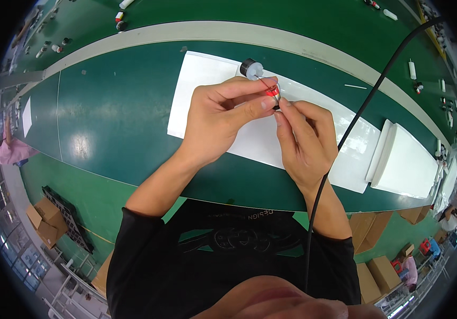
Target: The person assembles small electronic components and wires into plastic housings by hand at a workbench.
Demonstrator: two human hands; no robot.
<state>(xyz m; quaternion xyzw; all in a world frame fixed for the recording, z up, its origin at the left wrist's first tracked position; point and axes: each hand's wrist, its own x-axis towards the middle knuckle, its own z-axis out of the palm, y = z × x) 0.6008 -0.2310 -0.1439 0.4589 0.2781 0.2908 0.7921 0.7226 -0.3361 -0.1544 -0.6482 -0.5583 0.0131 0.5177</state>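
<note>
both hands pinched on a small red-and-black wired part, held just above the white sheet.

left hand (219, 119) and right hand (305, 139) are both closed, fingertips meeting on the small red-and-black part (274, 93); thin wire leads (264, 81) run from it to a short black-and-white cylindrical component (250, 68) hanging past the knuckles. risk as i see it: the leads look thin, so a hard tug or twist could kink or snap them, and a slipped pinch would drop the part onto the white paper sheet (207, 90) or the green conveyor belt (111, 106). a black cable (356, 122) crosses right beside the right wrist and could snag it. stacked white trays (406, 159) sit well to the right, small loose parts (119, 18) lie on the far belt, clear of the hands.
</note>
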